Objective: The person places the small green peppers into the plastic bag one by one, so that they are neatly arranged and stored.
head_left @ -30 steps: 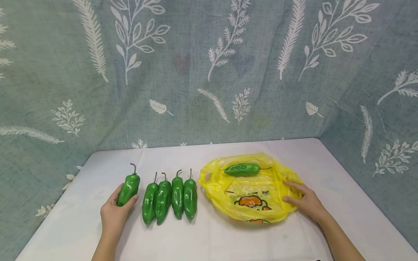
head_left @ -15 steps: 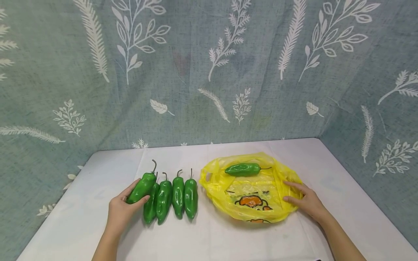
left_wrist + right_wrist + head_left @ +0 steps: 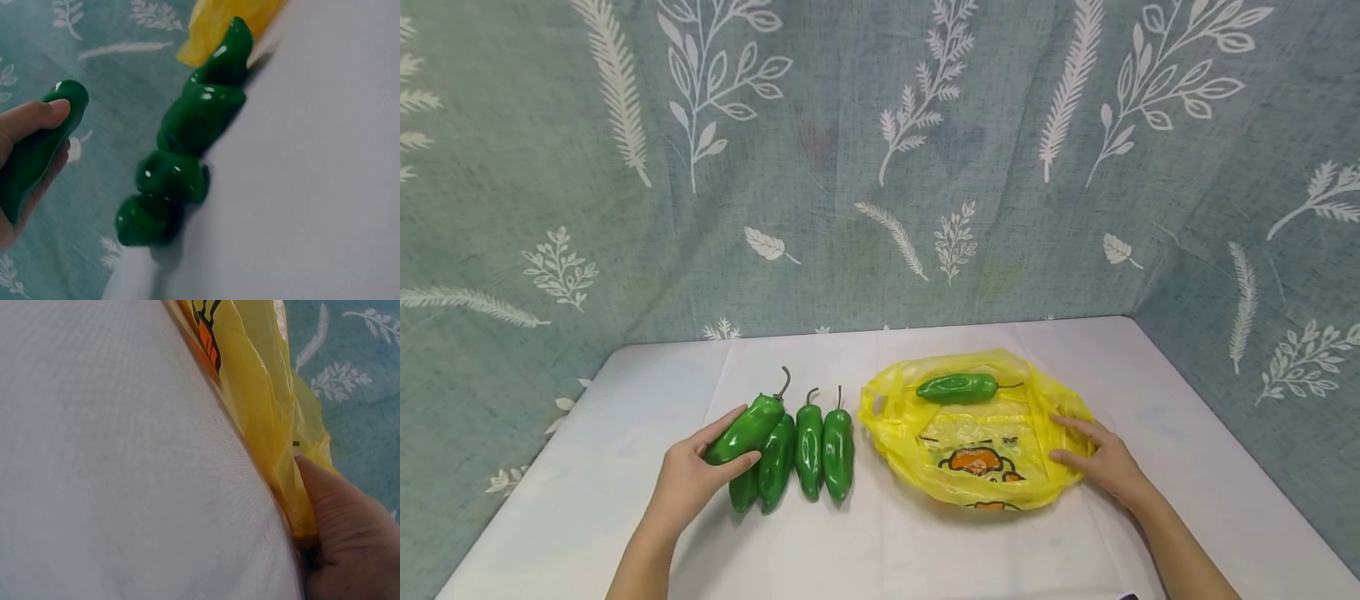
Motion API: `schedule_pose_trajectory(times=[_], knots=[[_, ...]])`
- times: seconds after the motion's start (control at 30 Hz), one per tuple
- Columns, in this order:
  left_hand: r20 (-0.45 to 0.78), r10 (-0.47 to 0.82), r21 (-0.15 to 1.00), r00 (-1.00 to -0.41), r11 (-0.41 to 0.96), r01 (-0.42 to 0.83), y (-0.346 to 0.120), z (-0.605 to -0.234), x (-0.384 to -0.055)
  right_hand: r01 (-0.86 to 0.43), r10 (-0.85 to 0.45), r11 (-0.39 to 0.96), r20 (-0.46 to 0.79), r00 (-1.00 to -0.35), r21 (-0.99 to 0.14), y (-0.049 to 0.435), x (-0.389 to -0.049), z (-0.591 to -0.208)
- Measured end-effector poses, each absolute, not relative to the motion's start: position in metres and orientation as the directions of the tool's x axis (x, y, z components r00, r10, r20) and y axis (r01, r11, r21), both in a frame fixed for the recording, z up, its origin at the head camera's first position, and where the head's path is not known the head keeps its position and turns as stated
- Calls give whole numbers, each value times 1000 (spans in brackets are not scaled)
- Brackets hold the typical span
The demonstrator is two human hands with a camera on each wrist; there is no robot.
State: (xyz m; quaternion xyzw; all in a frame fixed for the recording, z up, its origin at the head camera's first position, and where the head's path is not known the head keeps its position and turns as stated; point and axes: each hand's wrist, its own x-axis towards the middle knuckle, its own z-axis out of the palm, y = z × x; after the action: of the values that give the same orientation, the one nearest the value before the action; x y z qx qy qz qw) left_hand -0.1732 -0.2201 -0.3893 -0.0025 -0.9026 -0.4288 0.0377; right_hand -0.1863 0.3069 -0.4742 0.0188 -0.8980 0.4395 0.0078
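Note:
My left hand [image 3: 692, 479] grips a long green pepper [image 3: 748, 427], thumb on one side and fingers on the other, stem pointing up and to the right. It overlaps the leftmost pepper of a row of several green peppers [image 3: 808, 454] in the head view; the left wrist view shows the held pepper [image 3: 76, 94] apart from the row [image 3: 200, 122]. Another green pepper [image 3: 958, 388] lies sideways in the mouth of a yellow plastic bag [image 3: 910, 477]. Relaxed fingers of my right hand [image 3: 1108, 468] rest on the bag's right side; the thumb touches the film in the right wrist view.
A white cloth covers the table [image 3: 887, 554]. Grey-green fabric [image 3: 820, 250] with white leaf prints hangs behind it and on both sides. A small dark object [image 3: 1127, 597] shows at the bottom edge, left of the right forearm.
My left hand has moved right with the pepper, from beside the row to over its left end, and the pepper has tilted rightward. The right hand and the bag have stayed put.

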Motion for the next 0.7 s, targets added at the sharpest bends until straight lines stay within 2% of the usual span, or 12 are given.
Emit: schedule_pose_trajectory(times=[0.27,0.7], knots=[[104,48,799,-993,590,112,-207,-375,-173,-52,-27,619,46,-999,-784,307,-186,-474],[70,137,873,-988,472,127,-183,-379,-193,-27,-16,614,22,-1000,-789,307,-185,-474]])
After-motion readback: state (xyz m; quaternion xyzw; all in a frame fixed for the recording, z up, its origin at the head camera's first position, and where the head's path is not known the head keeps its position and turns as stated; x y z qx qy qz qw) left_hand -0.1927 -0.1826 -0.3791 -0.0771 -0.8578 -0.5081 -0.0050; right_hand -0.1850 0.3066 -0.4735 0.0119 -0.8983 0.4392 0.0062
